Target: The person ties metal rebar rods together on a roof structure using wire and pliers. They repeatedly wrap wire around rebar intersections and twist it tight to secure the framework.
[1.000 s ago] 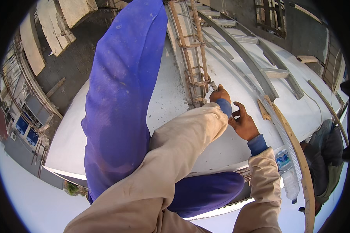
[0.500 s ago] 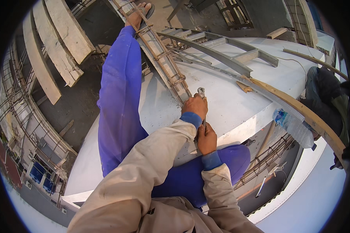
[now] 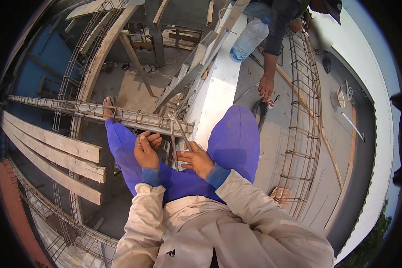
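Beige sleeves (image 3: 250, 196) come up from the lower edge, ending in blue cuffs (image 3: 217, 176). Just beyond them, the right hand (image 3: 196, 161) is clamped on one handle of a pair of metal pincers (image 3: 181, 130); the other handle runs down past its fingertips, the two spread in a narrow V. The left hand (image 3: 146, 151) sits beside it, apart from it, its fingers loosely bent; whether they hold anything thin, I cannot tell. Purple trousers (image 3: 234, 134) spread beneath and on both sides of the hands. The head of the pincers points away, by the near end of a long beam with rusty steel bars (image 3: 138, 118). To the right of that end runs a white ledge (image 3: 219, 85), where a clear plastic bottle (image 3: 250, 39) stands farther along. Past the ledge, a co-worker's hand (image 3: 266, 87) hangs down by a dark coil (image 3: 260, 114); contact is unclear. Farther right lie a rebar cage (image 3: 303, 116) and, beyond it, a pale bucket (image 3: 338, 98).
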Tool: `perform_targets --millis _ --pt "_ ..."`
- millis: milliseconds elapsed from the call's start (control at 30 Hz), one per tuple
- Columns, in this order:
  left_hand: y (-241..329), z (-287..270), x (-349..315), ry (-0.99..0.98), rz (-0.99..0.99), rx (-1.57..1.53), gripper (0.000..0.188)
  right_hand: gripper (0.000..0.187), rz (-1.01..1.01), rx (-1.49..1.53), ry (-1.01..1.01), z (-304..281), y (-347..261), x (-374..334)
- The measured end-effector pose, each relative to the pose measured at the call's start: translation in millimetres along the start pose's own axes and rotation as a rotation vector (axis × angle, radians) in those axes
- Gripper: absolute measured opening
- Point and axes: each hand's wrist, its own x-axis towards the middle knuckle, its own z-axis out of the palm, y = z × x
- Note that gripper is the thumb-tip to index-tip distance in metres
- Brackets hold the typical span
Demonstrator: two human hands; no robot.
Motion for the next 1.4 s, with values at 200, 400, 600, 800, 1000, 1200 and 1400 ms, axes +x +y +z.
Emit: perform_targets --millis 200,400,600,800,1000,1200,1400 --pt "49.2 -49.7 9.2 -0.123 -0.129 -0.111 0.027 0.015 -0.374 0.481 -0.017 -69.2 -36.7 -113.3" --pt "64.4 -61.4 7.4 -0.245 -0.350 -0.147 0.039 0.029 -0.643 -0.210 0.889 -248.3 57.1 -132.9" --pt "91.5 -30.4 -36.7 -0.375 -0.240 -0.029 0.062 0.034 -0.227 -0.660 1.360 -353.5 190.0 -108.0" --pt "92.5 5.7 -61.5 -0.495 0.120 0.051 0.046 0.045 -0.819 -0.592 1.040 -233.0 60.3 -103.7" --pt "95.8 79.0 -101.7 -0.399 0.130 -0.257 0.034 0.044 -0.804 -0.439 -0.108 -6.8 -44.0 -107.1" --pt "116.4 10.4 -91.5 -0.274 0.220 -0.142 0.034 0.048 -0.432 -0.566 -0.175 61.4 -49.4 -107.3" --pt "101.2 -12.9 -112.6 -0.104 0.039 -0.209 0.035 0.042 -0.360 -0.543 -0.392 81.0 -3.9 -96.9"
